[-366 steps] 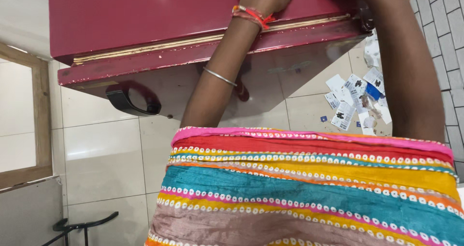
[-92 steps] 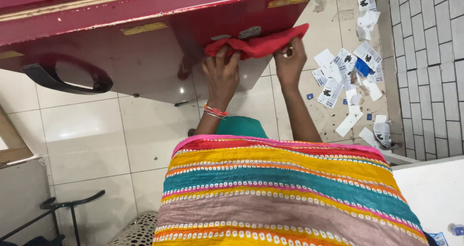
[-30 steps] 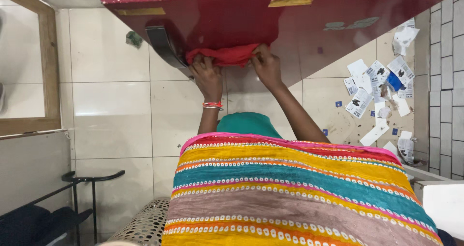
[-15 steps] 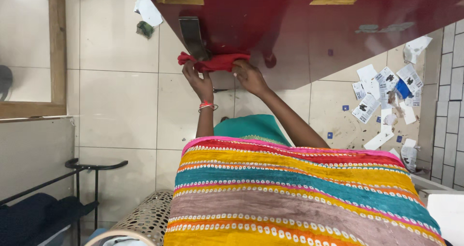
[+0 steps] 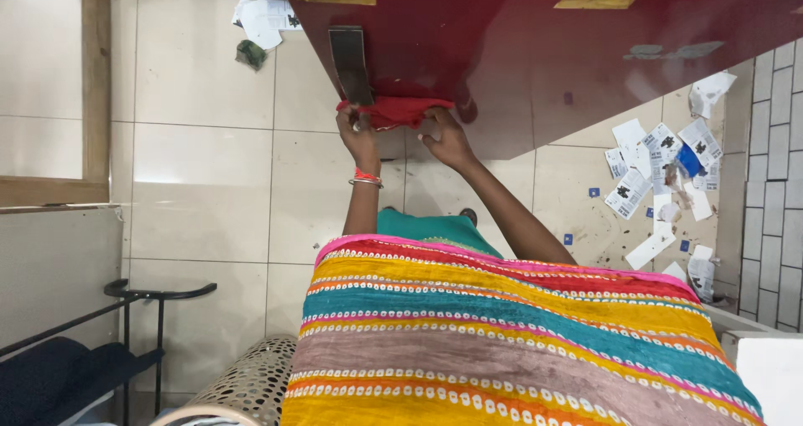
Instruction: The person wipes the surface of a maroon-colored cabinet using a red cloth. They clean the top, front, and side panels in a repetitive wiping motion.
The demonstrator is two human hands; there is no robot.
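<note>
A red cloth [image 5: 397, 110] is bunched against the lower edge of a dark red panel [image 5: 519, 49], just right of a grey metal bracket [image 5: 350, 62]. My left hand [image 5: 358, 135] grips the cloth's left end, with red and silver bangles on the wrist. My right hand [image 5: 446, 137] holds the cloth's right end, fingers pressed on it. Both arms reach out over a striped, multicoloured garment [image 5: 502, 342].
Cream floor tiles [image 5: 201, 192] lie below. Scattered paper scraps [image 5: 661, 175] litter the floor at right, and more scraps [image 5: 263, 20] lie at top left. A wooden frame [image 5: 92, 100] stands at left. A black chair arm [image 5: 159, 292] and a perforated basket [image 5: 251, 384] sit bottom left.
The view has shifted, so the red panel and the hands sit further left along its edge. Both hands have slid the red cloth toward the metal bracket.
</note>
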